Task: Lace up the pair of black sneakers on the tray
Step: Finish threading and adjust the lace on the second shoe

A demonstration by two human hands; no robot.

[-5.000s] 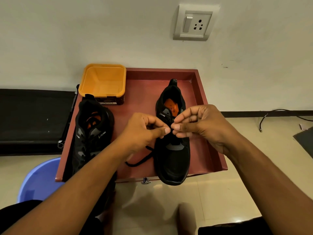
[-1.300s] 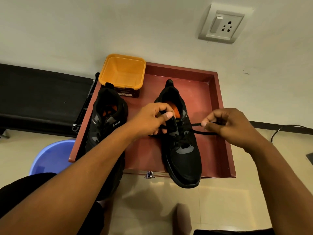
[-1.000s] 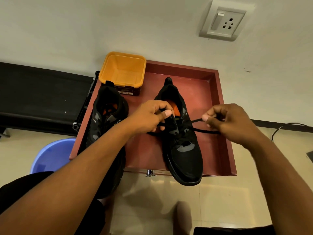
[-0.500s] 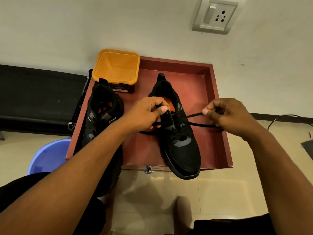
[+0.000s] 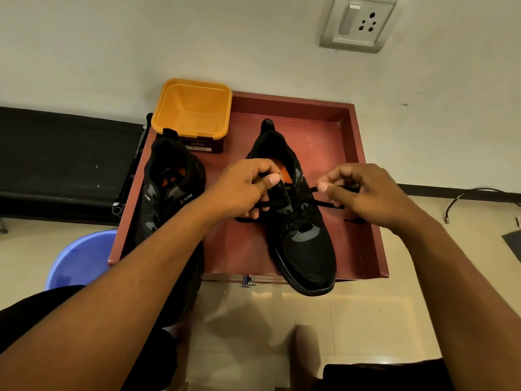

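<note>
Pinching the black lace (image 5: 327, 204) from both sides, the left hand (image 5: 245, 187) curls its thumb and fingers on it at the tongue of the centre sneaker (image 5: 307, 249). The right hand (image 5: 363, 193) nips a strand between thumb and forefinger just off that shoe's side. Five seconds ago the two hands met fingertip to fingertip over the tongue. Now they are apart, and the lace is drawn taut across the eyelets toward the right wall of the red tray (image 5: 363, 165). The centre sneaker lies in the tray's middle, its toe overhanging the tray's near edge. The second sneaker (image 5: 169, 198) lies along the tray's left edge as before, its toe also past the near edge. An orange tub (image 5: 194, 108) sits in the tray's far left corner. One loose stretch of lace trails on the tray floor beneath the left hand, and another shows beneath the right wrist.
</note>
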